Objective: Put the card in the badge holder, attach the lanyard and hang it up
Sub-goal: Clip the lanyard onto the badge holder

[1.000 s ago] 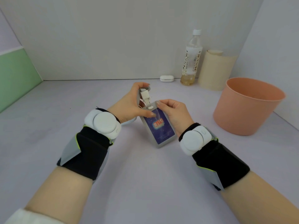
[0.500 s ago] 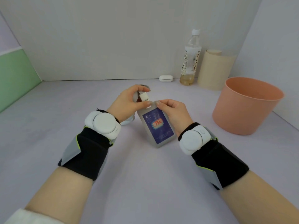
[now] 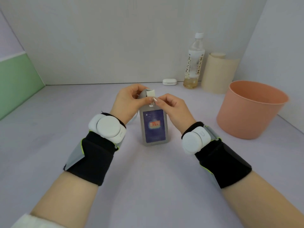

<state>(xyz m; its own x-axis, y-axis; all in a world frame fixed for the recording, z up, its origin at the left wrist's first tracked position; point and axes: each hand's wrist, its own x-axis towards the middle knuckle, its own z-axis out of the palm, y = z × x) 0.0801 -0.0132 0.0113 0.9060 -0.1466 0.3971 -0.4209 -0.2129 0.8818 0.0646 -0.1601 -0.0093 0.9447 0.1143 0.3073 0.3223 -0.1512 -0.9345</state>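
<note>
A grey translucent badge holder (image 3: 154, 142) hangs upright between my hands above the table, with a dark blue card (image 3: 154, 127) inside it. My left hand (image 3: 130, 102) pinches the white lanyard clip (image 3: 150, 93) and grey strap at the holder's top slot. My right hand (image 3: 172, 106) pinches the holder's top edge just right of the slot, thumb and forefinger meeting the left fingertips. The rest of the lanyard trails behind my left wrist, mostly hidden.
A salmon plastic bucket (image 3: 250, 112) stands to the right. At the back wall are a clear bottle (image 3: 194, 63), a beige paper roll (image 3: 217, 73) and a small white case (image 3: 169, 81). A green panel (image 3: 16, 83) borders the left side.
The badge holder has swung from tilted to upright and risen slightly. My hands have come closer together at its top, with the clip now folded down against the slot.
</note>
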